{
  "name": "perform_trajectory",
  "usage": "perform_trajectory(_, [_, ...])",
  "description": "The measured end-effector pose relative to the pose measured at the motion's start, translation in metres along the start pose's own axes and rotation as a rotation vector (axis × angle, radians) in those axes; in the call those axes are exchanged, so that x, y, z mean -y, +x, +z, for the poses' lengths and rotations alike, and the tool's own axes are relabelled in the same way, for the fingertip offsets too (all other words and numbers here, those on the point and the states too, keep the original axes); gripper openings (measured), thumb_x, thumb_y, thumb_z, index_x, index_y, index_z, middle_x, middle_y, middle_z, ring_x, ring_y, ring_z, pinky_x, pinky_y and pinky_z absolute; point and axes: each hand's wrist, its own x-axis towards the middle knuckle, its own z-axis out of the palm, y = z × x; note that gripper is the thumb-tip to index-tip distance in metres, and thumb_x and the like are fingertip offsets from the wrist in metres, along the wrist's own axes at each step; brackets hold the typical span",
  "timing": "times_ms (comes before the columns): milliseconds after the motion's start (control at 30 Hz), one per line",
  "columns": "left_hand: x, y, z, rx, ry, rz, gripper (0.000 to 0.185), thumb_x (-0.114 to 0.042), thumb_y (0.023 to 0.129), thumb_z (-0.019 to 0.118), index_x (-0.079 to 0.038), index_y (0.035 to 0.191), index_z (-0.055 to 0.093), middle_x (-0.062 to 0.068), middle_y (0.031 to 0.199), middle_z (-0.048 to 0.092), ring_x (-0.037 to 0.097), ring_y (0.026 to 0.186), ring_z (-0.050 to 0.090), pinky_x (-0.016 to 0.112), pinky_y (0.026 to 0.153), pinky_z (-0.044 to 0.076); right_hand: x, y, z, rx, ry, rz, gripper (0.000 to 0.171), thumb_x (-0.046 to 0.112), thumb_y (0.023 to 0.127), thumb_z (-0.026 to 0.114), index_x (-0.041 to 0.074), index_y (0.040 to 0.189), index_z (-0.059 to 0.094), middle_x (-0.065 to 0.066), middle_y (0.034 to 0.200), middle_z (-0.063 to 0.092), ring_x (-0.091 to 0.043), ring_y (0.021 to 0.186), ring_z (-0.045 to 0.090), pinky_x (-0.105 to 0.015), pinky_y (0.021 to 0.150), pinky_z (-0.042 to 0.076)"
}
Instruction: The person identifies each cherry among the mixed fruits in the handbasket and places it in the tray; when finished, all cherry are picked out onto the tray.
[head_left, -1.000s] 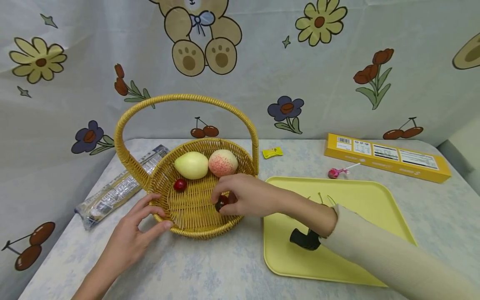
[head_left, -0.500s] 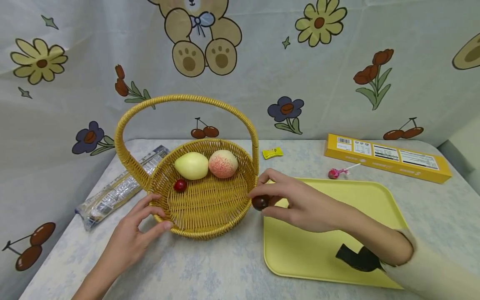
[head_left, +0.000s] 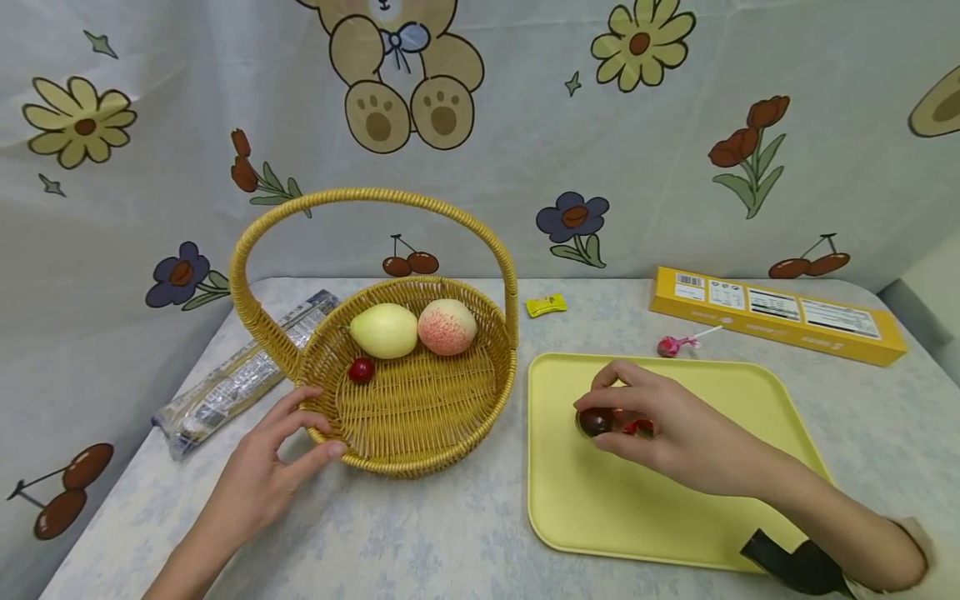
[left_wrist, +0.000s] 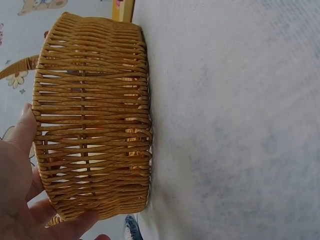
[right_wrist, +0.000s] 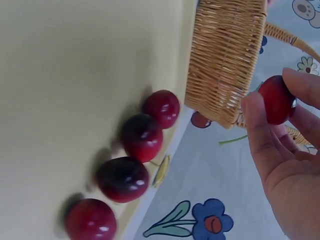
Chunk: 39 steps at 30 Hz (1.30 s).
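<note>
My right hand (head_left: 675, 433) pinches a dark red cherry (head_left: 596, 421) between thumb and fingers over the yellow tray (head_left: 585, 525). The right wrist view shows this held cherry (right_wrist: 276, 100) with a green stem hanging below it. On the tray lie several more cherries (right_wrist: 142, 137), mostly hidden behind my right hand in the head view. My left hand (head_left: 262, 467) grips the near left rim of the wicker basket (head_left: 420, 467). Inside the basket are a pale pear (head_left: 384, 330), a pink-speckled peach (head_left: 447, 327) and a red cherry (head_left: 362, 371).
Behind the tray lie a lollipop (head_left: 678, 344) and a long yellow box (head_left: 776, 317). A small yellow wrapped candy (head_left: 546, 305) is right of the basket. Left of the basket is a long plastic packet (head_left: 240, 383). The basket's tall handle (head_left: 375, 195) arches over it.
My right hand has lifted the dark cherry out of the basket and carried it right, past the rim, to over the tray. My left hand has stayed on the basket rim.
</note>
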Motion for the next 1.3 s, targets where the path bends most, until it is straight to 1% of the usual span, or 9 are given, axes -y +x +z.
perform_trajectory(167, [0.001, 0.000, 0.000, -0.003, 0.002, 0.005, 0.014, -0.022, 0.087, 0.078, -0.016, 0.092, 0.066, 0.010, 0.141, 0.050, 0.042, 0.133, 0.041, 0.062, 0.093, 0.041, -0.009, -0.010, 0.008, 0.008, 0.019, 0.028, 0.035, 0.007, 0.087, 0.076, 0.016, 0.119, 0.066, 0.012, 0.105, 0.061, -0.006, 0.086, 0.060, -0.025, 0.072, 0.054])
perform_trajectory(233, [0.001, 0.000, 0.000, -0.002, 0.002, 0.006, 0.014, -0.022, 0.087, 0.078, -0.016, 0.092, 0.066, 0.010, 0.141, 0.050, 0.042, 0.133, 0.041, 0.062, 0.093, 0.041, -0.012, -0.012, 0.010, 0.006, -0.004, 0.039, 0.038, 0.006, 0.086, 0.077, 0.013, 0.121, 0.064, 0.012, 0.105, 0.062, -0.005, 0.087, 0.062, -0.025, 0.073, 0.055])
perform_trajectory(333, [0.001, 0.000, 0.000, 0.002, 0.003, 0.003, 0.014, -0.023, 0.087, 0.078, -0.017, 0.091, 0.065, 0.010, 0.141, 0.050, 0.042, 0.134, 0.040, 0.062, 0.093, 0.040, -0.015, -0.015, 0.012, 0.005, -0.053, 0.047, 0.041, 0.005, 0.084, 0.078, 0.010, 0.122, 0.064, 0.013, 0.105, 0.063, -0.003, 0.087, 0.061, -0.025, 0.070, 0.054])
perform_trajectory(433, [0.001, 0.000, 0.000, 0.007, 0.009, -0.006, 0.015, -0.024, 0.087, 0.077, -0.017, 0.091, 0.065, 0.010, 0.142, 0.050, 0.043, 0.135, 0.039, 0.063, 0.093, 0.040, -0.017, -0.015, 0.014, 0.009, -0.105, 0.046, 0.041, 0.005, 0.083, 0.079, 0.011, 0.121, 0.065, 0.015, 0.104, 0.063, -0.001, 0.088, 0.060, -0.027, 0.071, 0.054])
perform_trajectory(533, [0.001, 0.000, 0.000, 0.007, 0.012, -0.008, 0.015, -0.023, 0.087, 0.078, -0.017, 0.091, 0.065, 0.011, 0.142, 0.049, 0.044, 0.135, 0.038, 0.064, 0.092, 0.040, -0.019, -0.014, 0.015, 0.022, -0.137, 0.041, 0.041, 0.004, 0.082, 0.079, 0.011, 0.121, 0.066, 0.014, 0.106, 0.064, -0.001, 0.089, 0.059, -0.028, 0.074, 0.054])
perform_trajectory(667, [0.001, 0.000, 0.000, -0.002, 0.010, 0.007, 0.015, -0.022, 0.087, 0.078, -0.017, 0.090, 0.065, 0.010, 0.142, 0.050, 0.043, 0.135, 0.039, 0.063, 0.092, 0.040, -0.023, -0.015, 0.017, 0.046, -0.176, 0.036, 0.040, 0.003, 0.082, 0.079, 0.013, 0.119, 0.067, 0.014, 0.108, 0.063, -0.001, 0.090, 0.057, -0.029, 0.077, 0.054])
perform_trajectory(800, [0.001, 0.000, 0.000, -0.004, 0.014, 0.010, 0.015, -0.022, 0.087, 0.078, -0.017, 0.090, 0.065, 0.010, 0.141, 0.051, 0.043, 0.134, 0.039, 0.063, 0.092, 0.041, -0.026, -0.016, 0.019, 0.059, -0.203, 0.029, 0.037, 0.004, 0.082, 0.079, 0.015, 0.115, 0.068, 0.015, 0.106, 0.061, -0.001, 0.088, 0.056, -0.030, 0.077, 0.053])
perform_trajectory(1100, [0.000, -0.001, 0.000, 0.004, 0.010, -0.002, 0.014, -0.024, 0.087, 0.077, -0.017, 0.092, 0.065, 0.010, 0.142, 0.049, 0.042, 0.134, 0.040, 0.064, 0.093, 0.041, -0.031, -0.017, 0.022, 0.080, -0.237, 0.042, 0.038, 0.004, 0.081, 0.079, 0.019, 0.115, 0.070, 0.016, 0.105, 0.059, -0.003, 0.087, 0.053, -0.028, 0.075, 0.051])
perform_trajectory(1300, [0.000, -0.001, 0.000, 0.008, 0.010, -0.008, 0.014, -0.024, 0.088, 0.077, -0.017, 0.092, 0.065, 0.010, 0.143, 0.049, 0.042, 0.134, 0.040, 0.064, 0.093, 0.041, -0.033, -0.017, 0.021, 0.112, -0.227, 0.064, 0.037, 0.003, 0.083, 0.078, 0.021, 0.114, 0.070, 0.015, 0.105, 0.059, -0.003, 0.089, 0.054, -0.030, 0.076, 0.051])
